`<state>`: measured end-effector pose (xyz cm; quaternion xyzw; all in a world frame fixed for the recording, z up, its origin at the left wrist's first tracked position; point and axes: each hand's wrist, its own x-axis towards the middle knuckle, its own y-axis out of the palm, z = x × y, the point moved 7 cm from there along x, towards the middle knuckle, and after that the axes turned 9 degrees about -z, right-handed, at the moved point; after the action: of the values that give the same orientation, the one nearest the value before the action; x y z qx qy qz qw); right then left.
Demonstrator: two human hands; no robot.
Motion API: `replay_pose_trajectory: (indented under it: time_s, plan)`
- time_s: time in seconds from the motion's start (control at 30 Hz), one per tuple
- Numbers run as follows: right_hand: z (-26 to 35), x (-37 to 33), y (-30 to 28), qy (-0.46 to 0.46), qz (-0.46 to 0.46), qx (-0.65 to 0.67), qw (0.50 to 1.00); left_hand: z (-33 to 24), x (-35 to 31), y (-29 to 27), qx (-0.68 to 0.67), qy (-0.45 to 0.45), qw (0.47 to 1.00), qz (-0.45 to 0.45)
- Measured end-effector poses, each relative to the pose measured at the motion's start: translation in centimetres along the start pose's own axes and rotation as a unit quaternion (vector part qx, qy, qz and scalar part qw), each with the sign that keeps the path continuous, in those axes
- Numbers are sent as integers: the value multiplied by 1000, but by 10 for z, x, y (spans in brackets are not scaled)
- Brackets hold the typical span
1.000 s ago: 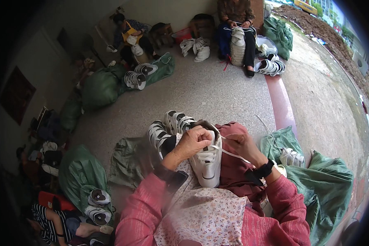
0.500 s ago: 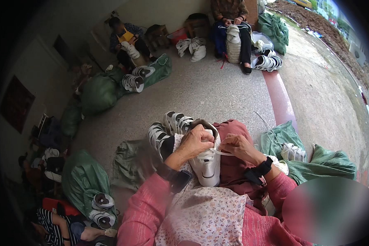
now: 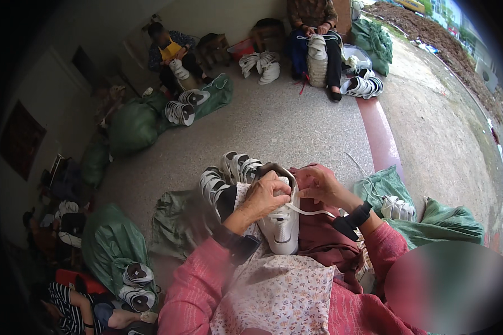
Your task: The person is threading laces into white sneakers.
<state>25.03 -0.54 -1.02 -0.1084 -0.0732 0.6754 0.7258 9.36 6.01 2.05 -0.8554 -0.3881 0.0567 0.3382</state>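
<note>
A white sneaker [image 3: 281, 229] rests on my lap, toe toward me, its opening facing away. My left hand [image 3: 265, 195] is closed on the upper near the tongue, fingers bent over the lacing area. At the sneaker's right edge, the fingers of my right hand [image 3: 320, 187] are bent close together; what lies between their tips is too small to make out. A white shoelace [image 3: 313, 212] leaves the lacing area and passes below my right hand toward the wrist. A floral apron [image 3: 285, 279] covers my lap.
Several white-and-black shoes [image 3: 215, 184] stand just beyond my left hand. Green sacks [image 3: 117, 245] lie at left, and another green sack [image 3: 447, 223] at right beside a laced white shoe [image 3: 398, 207]. Two people sit across the floor with shoes; another person [image 3: 75, 307] is at lower left.
My right hand has shifted slightly up and away from the shoelace it was pinching. The lace now hangs in a longer curve below that hand. My left hand stays on the sneaker.
</note>
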Motion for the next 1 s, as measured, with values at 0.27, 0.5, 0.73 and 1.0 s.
replay_pose_trajectory:
  time_s: [0.27,0.5,0.73,1.0]
  plan:
    - [14,21,4,-205,102,0,973,-2,2,2,27,2,1000,3]
    - [9,31,6,-190,149,50,969,-4,3,4,57,11,998,-2]
    - [13,34,12,-237,139,2,962,-3,-2,0,58,48,997,-36]
    - [5,27,5,-153,151,69,974,35,-33,-226,164,29,887,-431]
